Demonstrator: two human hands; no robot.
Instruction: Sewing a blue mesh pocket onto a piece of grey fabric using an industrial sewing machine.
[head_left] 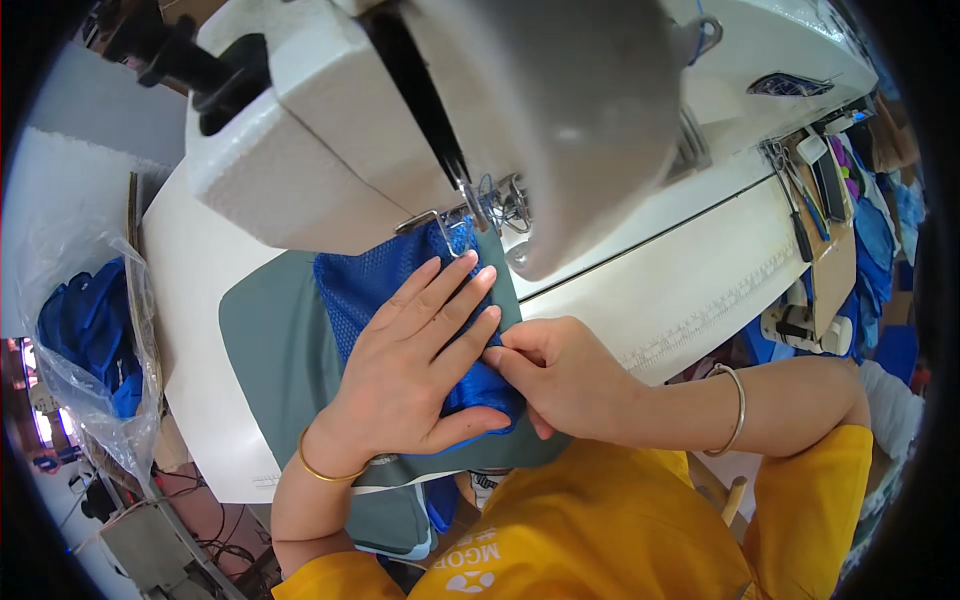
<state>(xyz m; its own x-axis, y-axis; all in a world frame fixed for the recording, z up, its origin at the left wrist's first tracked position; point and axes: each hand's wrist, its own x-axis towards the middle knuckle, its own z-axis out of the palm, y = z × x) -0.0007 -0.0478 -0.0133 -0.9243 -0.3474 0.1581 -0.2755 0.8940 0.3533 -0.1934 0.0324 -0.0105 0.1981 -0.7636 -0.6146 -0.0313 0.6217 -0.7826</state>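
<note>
Left hand [415, 365] flat on blue mesh fabric [375, 280] — right hand's [560, 375] grip pinches its edge.

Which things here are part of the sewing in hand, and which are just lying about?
In use: blue mesh fabric, grey fabric, sewing machine, left hand, right hand.
Lying about: plastic bag of blue pieces, scissors, table.
</note>
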